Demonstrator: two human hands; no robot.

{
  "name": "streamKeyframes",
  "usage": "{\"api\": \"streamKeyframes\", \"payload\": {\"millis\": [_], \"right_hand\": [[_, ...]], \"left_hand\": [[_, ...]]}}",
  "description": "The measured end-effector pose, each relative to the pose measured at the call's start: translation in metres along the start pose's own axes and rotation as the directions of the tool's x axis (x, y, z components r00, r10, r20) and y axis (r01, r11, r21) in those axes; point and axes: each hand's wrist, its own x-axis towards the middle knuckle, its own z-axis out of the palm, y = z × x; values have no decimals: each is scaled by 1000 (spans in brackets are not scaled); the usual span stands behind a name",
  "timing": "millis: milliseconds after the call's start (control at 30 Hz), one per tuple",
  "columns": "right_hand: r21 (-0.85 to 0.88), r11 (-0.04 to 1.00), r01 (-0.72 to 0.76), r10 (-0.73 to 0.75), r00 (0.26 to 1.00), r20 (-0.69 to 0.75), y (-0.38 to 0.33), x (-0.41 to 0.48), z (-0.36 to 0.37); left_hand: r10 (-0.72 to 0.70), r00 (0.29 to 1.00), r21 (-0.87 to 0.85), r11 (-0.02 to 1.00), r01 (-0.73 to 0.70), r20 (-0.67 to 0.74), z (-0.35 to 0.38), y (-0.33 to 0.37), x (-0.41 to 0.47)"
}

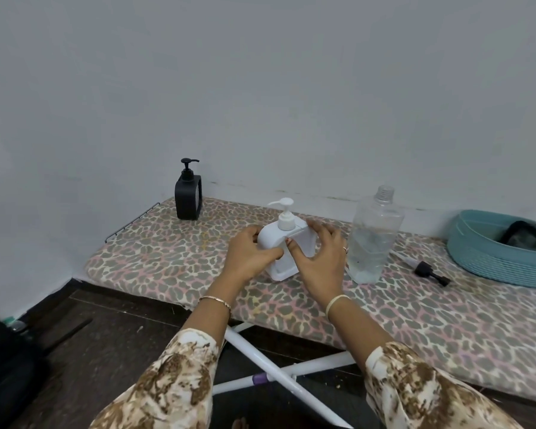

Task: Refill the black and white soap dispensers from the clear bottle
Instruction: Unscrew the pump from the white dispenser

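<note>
The white soap dispenser [283, 243] stands on the leopard-print ironing board [167, 252] with its pump screwed on. My left hand [249, 255] grips its left side and my right hand [317, 258] holds its right side. Just to the right stands the clear bottle [373, 239], uncapped and roughly half full of clear liquid. At the board's far left corner the black soap dispenser [188, 195] stands upright against the wall, pump fitted.
A black cap with a tube [429, 272] lies on the board to the right of the clear bottle. A teal basket [483, 252] holding dark items sits at the far right. White board legs [279, 373] cross below the near edge.
</note>
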Motion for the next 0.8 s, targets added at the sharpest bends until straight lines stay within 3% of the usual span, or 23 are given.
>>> {"api": "streamKeyframes", "payload": {"millis": [233, 433, 600, 800], "right_hand": [[-41, 999, -2, 1, 1000, -18, -3, 8, -5], [-35, 999, 5, -3, 999, 48, -8, 16, 0], [-56, 998, -39, 43, 997, 64, -19, 23, 7], [-172, 985, -34, 44, 997, 56, -25, 33, 9]], "left_hand": [[27, 994, 120, 992, -41, 110, -2, 3, 7], [38, 988, 78, 996, -51, 151, 0, 0, 7], [129, 988, 40, 990, -133, 86, 9, 10, 8], [138, 990, 151, 979, -140, 27, 15, 5, 16]]}}
